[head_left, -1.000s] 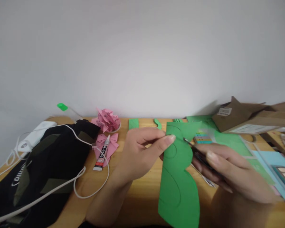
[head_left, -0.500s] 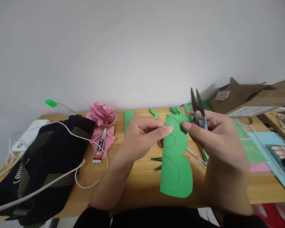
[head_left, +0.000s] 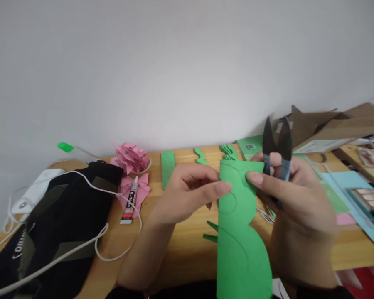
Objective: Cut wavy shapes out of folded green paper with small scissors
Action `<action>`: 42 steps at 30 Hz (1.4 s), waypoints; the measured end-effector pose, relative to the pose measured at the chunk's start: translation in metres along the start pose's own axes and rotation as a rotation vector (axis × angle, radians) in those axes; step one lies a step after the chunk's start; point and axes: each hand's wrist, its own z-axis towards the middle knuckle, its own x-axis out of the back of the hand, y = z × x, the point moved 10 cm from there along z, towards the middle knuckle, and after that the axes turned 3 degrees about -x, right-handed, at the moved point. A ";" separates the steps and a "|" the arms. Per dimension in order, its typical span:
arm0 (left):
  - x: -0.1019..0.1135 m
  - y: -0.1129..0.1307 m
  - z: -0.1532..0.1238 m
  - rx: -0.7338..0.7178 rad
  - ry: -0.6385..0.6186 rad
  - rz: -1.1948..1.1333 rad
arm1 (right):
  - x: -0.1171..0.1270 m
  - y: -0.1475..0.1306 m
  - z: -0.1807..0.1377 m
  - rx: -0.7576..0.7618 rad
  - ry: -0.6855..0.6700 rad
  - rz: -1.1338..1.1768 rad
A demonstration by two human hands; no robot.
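A green paper piece (head_left: 241, 232) with a wavy right edge and pencilled curves hangs between my hands. My left hand (head_left: 190, 197) pinches its left edge near the top. At the upper right corner, my right hand (head_left: 286, 195) grips the paper between thumb and fingers. That same hand also holds a pair of scissors (head_left: 277, 145), blades parted and pointing up; their handles are mostly hidden by the fingers. Behind the paper's left edge, narrow green scraps (head_left: 210, 237) show against the wooden table (head_left: 187, 257).
Left are a black bag (head_left: 71, 224), white cable (head_left: 59, 259), glue tube (head_left: 130, 203) and pink paper flower (head_left: 131, 158). Farther back lie a green strip (head_left: 167, 168) and wavy green cut-outs (head_left: 228, 152). A cardboard box (head_left: 333, 131) and blue sheet (head_left: 339, 182) are at right.
The green paper has come closer to me and now reaches the bottom of the view. My right hand and the scissors have shifted right, and the blades appear wider apart.
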 end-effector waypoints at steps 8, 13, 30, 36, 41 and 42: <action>-0.013 -0.034 -0.005 0.322 -0.030 -0.255 | 0.013 -0.004 0.001 0.071 0.146 0.000; -0.028 -0.029 -0.005 0.301 -0.114 -0.380 | 0.014 -0.019 -0.002 0.257 0.191 -0.134; -0.031 -0.022 -0.005 0.247 -0.133 -0.456 | 0.016 -0.045 -0.019 0.637 0.362 -0.499; -0.042 -0.031 -0.002 0.327 -0.207 -0.602 | 0.005 -0.058 -0.022 0.756 0.297 -0.576; -0.050 -0.038 -0.004 0.391 -0.248 -0.603 | 0.000 -0.047 -0.016 0.657 0.183 -0.473; -0.048 -0.038 -0.005 0.385 -0.231 -0.563 | 0.000 -0.044 -0.014 0.635 0.164 -0.444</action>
